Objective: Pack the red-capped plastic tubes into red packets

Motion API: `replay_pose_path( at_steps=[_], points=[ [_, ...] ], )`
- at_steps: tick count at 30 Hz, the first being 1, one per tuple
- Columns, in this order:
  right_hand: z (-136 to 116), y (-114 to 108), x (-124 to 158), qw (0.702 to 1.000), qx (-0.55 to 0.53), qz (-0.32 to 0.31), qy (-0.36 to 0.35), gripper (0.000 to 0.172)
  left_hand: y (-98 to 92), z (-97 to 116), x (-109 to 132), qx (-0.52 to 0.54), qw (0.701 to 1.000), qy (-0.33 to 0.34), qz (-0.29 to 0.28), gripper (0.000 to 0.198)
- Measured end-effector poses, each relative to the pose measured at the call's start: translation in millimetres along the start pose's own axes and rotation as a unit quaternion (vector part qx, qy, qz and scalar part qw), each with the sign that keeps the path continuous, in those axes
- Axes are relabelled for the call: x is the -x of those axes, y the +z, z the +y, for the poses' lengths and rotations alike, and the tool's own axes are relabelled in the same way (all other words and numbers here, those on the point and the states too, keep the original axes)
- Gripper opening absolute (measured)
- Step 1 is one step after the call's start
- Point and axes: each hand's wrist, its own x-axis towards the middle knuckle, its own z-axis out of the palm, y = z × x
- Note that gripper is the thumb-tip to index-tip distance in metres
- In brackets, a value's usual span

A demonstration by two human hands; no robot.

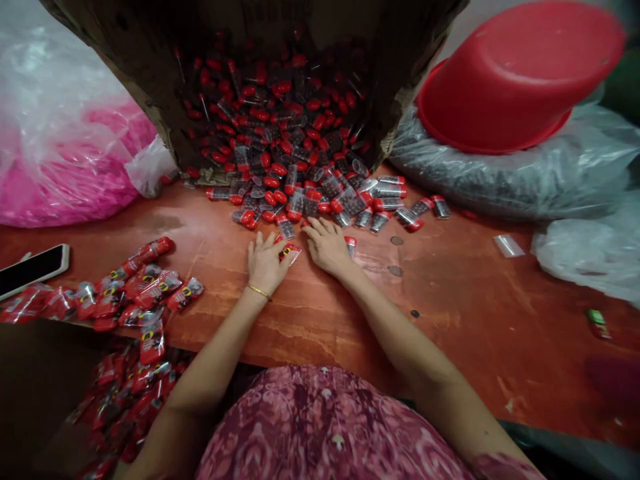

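My left hand [265, 265], with a thin gold bracelet at its wrist, is closed on a small red printed packet [291, 251] in clear film. The packet sticks out past the thumb, and the fingers cover part of it. Beside it my right hand [327, 245] reaches forward, palm down, fingers stretched out at the near edge of a pile of small clear containers with red caps [300, 200]. Whatever lies under its palm is hidden. One red-capped container [351, 245] lies just right of that hand.
The pile spills from a tipped cardboard box [150, 93] onto the reddish table [450, 320]. Finished-looking red packets [155, 287] lie front left, more below the edge. A phone [35, 270], pink-filled bag [65, 180], and red tub [515, 80] on a dark-filled bag [480, 177] stand around.
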Motion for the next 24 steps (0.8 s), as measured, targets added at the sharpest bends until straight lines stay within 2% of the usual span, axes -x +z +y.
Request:
replay_pose_path(
  at_steps=[4, 8, 13, 19, 24],
  points=[
    [21.2, -7.8, 27.8, 0.999, 0.028, 0.002, 0.037, 0.039, 2.0, -6.1, 7.9, -0.078, 0.996, 0.009, -0.046, 0.018],
    [26.7, -13.7, 47.9, 0.997, 0.032, 0.038, 0.051, 0.034, 3.0, -6.0, 22.1, -0.129, 0.988, 0.038, -0.073, 0.02],
    [10.1, -17.1, 58.6, 0.995, -0.014, 0.082, 0.046, 0.026, 8.1, -7.0, 22.3, -0.148, 0.986, 0.047, -0.057, 0.015],
    [-12.9, -14.1, 77.6, 0.991, -0.055, 0.121, 0.029, 0.022, 10.2, -14.6, 19.6, -0.119, 0.99, 0.065, -0.04, 0.017],
    [-23.6, -12.5, 86.2, 0.987, -0.081, 0.136, 0.021, 0.019, 14.1, -8.7, 16.4, -0.112, 0.992, 0.056, -0.017, 0.015]
  ],
)
